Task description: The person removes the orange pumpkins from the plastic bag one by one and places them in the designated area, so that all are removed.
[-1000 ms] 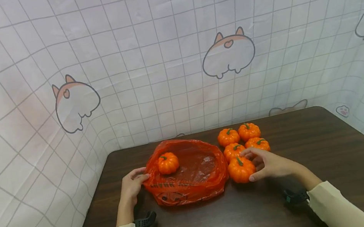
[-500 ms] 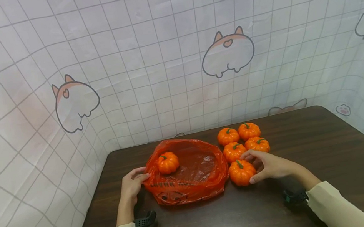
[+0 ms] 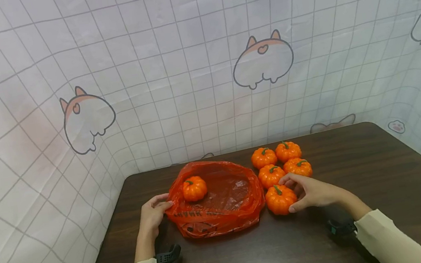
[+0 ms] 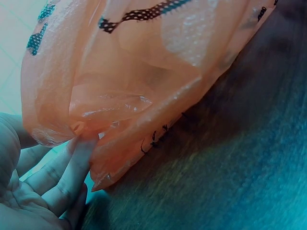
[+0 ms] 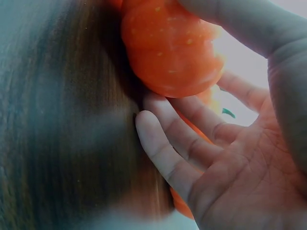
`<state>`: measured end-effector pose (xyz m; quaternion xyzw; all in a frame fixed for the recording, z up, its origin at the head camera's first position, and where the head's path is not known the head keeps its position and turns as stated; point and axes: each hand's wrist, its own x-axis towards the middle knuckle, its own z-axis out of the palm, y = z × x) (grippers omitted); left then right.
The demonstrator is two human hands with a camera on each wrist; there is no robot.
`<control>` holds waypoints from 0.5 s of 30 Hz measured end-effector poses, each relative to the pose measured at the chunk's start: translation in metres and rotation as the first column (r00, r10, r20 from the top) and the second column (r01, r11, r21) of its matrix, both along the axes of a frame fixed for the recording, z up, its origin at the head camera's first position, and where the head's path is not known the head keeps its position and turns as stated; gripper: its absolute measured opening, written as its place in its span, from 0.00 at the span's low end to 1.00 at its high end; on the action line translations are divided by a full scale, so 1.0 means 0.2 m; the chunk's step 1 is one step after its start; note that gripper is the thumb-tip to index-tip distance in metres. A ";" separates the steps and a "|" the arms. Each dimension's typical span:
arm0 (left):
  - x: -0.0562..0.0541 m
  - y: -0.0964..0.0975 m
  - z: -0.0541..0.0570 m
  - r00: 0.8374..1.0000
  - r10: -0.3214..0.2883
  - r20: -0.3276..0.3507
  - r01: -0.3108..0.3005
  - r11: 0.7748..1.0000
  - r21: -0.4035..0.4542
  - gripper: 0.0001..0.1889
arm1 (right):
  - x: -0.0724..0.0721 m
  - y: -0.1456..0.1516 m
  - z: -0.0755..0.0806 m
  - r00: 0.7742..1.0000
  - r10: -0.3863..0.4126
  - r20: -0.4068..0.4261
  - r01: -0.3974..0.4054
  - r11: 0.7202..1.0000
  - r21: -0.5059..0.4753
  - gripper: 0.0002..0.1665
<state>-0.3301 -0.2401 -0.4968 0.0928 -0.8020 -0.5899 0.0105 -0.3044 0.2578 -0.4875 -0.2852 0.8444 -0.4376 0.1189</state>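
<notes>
An orange-red plastic bag [image 3: 223,225] lies with its mouth open on the dark table, black print along its front. One small orange pumpkin [image 3: 194,188] rests inside at the left. My left hand [image 3: 151,216] pinches the bag's left rim; the left wrist view shows thin film of the bag [image 4: 139,62] at the fingertips. Just right of the bag, my right hand [image 3: 313,189] holds another small pumpkin [image 3: 280,200] by its right side. In the right wrist view, thumb and fingers lie on opposite sides of that pumpkin [image 5: 168,52].
Several more small pumpkins [image 3: 288,151] with green stems sit in a cluster behind the right hand. The brown wooden table [image 3: 360,160] ends at a white gridded cloth backdrop [image 3: 196,84] with cartoon dogs.
The pumpkin at my right hand has shifted slightly toward me, opening a small gap from the pumpkin behind it. The left hand and bag stay as they were.
</notes>
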 end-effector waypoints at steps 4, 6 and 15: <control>0.00 0.00 0.00 1.000 0.002 0.003 -0.002 1.000 0.000 0.19 | 0.00 -0.01 -0.01 1.000 -0.001 0.002 0.001 1.000 0.009 0.40; 0.00 0.00 0.00 1.000 0.001 0.004 -0.001 1.000 0.000 0.19 | -0.01 -0.01 -0.01 1.000 0.002 0.008 -0.002 1.000 0.009 0.41; 0.00 0.00 0.00 1.000 0.002 0.000 -0.002 1.000 -0.005 0.19 | 0.00 -0.02 -0.01 1.000 0.006 0.019 -0.006 1.000 0.014 0.40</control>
